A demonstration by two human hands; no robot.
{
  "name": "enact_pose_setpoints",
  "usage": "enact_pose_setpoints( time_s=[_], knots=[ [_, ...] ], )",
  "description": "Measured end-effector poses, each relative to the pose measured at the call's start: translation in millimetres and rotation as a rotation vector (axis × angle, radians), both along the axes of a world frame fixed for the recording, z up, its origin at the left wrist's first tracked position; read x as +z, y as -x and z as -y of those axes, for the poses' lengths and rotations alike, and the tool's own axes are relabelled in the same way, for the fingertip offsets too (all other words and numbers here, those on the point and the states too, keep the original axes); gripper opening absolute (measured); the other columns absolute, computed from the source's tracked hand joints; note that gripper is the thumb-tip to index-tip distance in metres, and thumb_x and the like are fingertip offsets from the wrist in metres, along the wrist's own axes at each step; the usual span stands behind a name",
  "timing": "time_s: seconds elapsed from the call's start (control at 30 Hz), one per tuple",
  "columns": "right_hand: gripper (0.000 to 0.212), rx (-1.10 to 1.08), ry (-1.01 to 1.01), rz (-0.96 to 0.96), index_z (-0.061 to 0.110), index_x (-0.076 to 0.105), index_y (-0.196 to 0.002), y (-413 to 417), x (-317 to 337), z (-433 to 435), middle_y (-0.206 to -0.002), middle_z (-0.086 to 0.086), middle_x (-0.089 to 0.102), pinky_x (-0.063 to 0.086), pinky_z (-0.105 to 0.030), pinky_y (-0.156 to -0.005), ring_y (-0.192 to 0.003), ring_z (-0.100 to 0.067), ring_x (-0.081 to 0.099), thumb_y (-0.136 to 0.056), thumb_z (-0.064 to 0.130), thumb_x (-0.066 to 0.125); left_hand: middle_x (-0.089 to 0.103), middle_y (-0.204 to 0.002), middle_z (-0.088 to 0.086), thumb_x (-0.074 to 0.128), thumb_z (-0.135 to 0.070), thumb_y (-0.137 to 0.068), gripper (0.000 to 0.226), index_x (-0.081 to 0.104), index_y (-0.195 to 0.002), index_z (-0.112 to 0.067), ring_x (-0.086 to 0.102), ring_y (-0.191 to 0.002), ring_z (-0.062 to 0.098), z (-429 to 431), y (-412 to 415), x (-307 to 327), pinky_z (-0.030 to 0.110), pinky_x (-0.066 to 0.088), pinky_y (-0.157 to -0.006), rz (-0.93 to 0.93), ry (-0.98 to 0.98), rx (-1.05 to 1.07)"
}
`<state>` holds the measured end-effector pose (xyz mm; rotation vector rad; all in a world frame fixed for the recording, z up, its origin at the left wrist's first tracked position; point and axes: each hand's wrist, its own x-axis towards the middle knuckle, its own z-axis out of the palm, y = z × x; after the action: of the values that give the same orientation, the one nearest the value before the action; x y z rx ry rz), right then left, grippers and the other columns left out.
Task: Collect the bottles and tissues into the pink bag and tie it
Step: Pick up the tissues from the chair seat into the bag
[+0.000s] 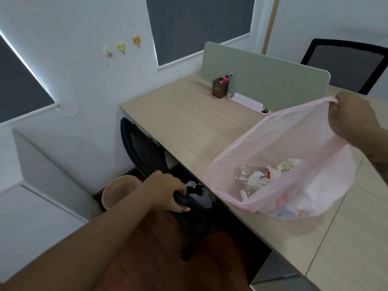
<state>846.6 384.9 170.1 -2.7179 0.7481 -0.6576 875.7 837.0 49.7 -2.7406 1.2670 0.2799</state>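
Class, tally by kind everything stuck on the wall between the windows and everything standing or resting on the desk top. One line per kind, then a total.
Wall hooks: 3
Divider panel: 1
Pen holder: 1
Pink tray: 1
Pink bag: 1
Total: 7

Thin translucent plastic bag [294, 143], matt wood-grain desk [189, 122]

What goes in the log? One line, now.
right hand pinches translucent pink plastic bag rim; bag on desk holds crumpled white tissues, clear bottle; left hand grips dark object
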Motion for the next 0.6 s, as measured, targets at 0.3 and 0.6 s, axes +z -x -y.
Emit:
enact_pose_setpoints(
  time_s=[0.3, 0.6],
  knots=[
    [0.022, 0.170, -0.007, 0.022, 0.006, 0.042, -0.082, -13.9, 2.8, -38.1, -0.080, -0.021, 0.045, 0.036, -0.040, -0.068, -0.077, -0.041, 0.048, -0.092, 0.023, 0.032, 0.063, -0.098, -0.020, 0.040, -0.085, -0.073, 0.059, 0.064, -0.107, -0.043, 0.058, -0.091, 0.001, -82.1, 27.4, 3.9, 0.026, 0.042, -0.092, -0.005, -0.104, 0.037],
    [0.024, 0.298, -0.073, 0.041, -0.003, 0.052, -0.097, -15.0, 8.2, -85.3, -0.105, -0.036, 0.057, 0.043, -0.046, -0.081, -0.098, -0.049, 0.054, -0.099, 0.016, 0.037, 0.058, -0.088, -0.023, 0.064, -0.069, -0.069, 0.037, 0.064, -0.092, -0.040, 0.058, -0.086, 0.002, -156.4, 82.4, -3.8, 0.026, 0.040, -0.090, 0.095, 0.032, 0.173]
  ],
)
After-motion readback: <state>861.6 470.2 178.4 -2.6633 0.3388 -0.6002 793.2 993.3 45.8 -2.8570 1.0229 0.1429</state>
